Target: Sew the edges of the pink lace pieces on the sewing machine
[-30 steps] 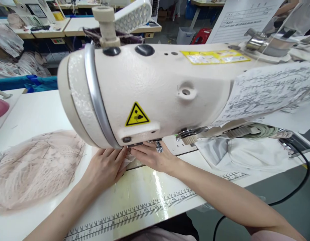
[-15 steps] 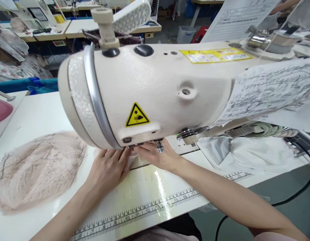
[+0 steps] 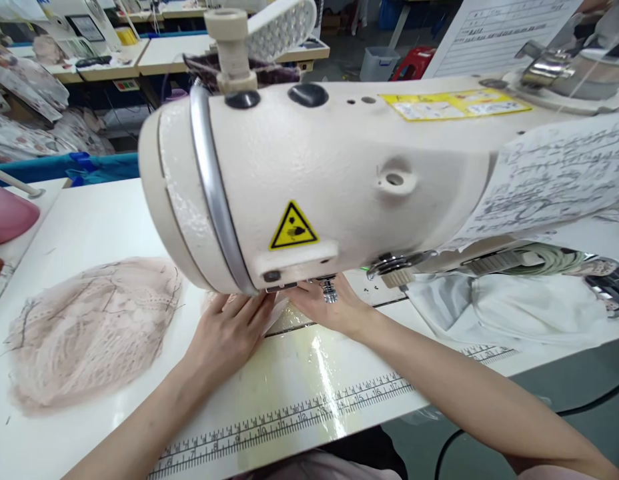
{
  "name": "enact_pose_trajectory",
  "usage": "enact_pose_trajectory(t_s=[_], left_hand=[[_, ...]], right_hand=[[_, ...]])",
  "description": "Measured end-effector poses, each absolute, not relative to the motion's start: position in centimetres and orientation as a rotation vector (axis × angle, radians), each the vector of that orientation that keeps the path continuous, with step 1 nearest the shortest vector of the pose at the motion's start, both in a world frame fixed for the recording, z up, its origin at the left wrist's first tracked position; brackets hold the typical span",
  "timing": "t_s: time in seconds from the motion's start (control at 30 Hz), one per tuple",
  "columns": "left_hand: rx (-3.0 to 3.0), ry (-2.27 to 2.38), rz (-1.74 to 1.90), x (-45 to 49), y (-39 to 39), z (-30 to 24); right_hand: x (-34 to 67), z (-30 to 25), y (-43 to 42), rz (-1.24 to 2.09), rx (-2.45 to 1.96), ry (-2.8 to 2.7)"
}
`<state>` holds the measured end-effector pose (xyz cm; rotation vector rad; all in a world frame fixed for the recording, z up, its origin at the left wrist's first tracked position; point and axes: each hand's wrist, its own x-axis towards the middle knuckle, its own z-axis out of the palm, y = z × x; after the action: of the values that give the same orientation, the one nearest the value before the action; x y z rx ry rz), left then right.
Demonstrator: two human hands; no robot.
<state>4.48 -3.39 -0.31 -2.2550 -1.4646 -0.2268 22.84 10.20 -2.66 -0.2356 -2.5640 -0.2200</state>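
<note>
My left hand [image 3: 232, 331] lies on sheer pale pink fabric [image 3: 276, 315] beneath the head of a white sewing machine [image 3: 319, 167]. Its fingers stretch forward over the cloth, with the tips partly covered by the machine head. From the other side my right hand [image 3: 334, 308] reaches in, fingers extended leftward beside the cloth; their tips are hidden behind the machine's lower edge. Needle and presser foot cannot be seen. A bunched piece of pale pink lace [image 3: 94, 333] rests on the table, left of my left hand.
A printed ruler [image 3: 284, 423] runs along the table's front edge. White cloth [image 3: 509, 307] lies right of the machine, near a coil of green cord [image 3: 552, 260]. Handwritten paper [image 3: 554, 177] hangs on the machine arm. A pink object [image 3: 9, 213] stands at the far left.
The whole view has shifted slightly, so the machine and table appear further right. Both hands stay at the cloth beneath the machine head, with little visible movement.
</note>
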Motion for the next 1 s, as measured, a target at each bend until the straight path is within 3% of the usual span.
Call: enact_pose_trajectory(t_s=[0.13, 0.27, 0.63, 1.0], left_hand=[[-2.309, -1.397, -0.271, 4.2, -3.4, -0.2], [-2.320, -1.406, -0.318, 3.9, -3.3, 0.1], [-2.263, -1.500, -0.289, 3.7, -3.2, -0.2], [-2.250, -1.647, -0.481, 3.8, -4.2, 0.8]], right_hand=[[23.0, -2.4, 9.6, -0.532, -0.235, -2.481], [22.8, -1.9, 9.1, -0.599, -0.260, -2.456], [21.8, -1.0, 8.5, -0.452, -0.281, -2.464], [21.3, -3.2, 8.3, 0.091, -0.085, -2.471]])
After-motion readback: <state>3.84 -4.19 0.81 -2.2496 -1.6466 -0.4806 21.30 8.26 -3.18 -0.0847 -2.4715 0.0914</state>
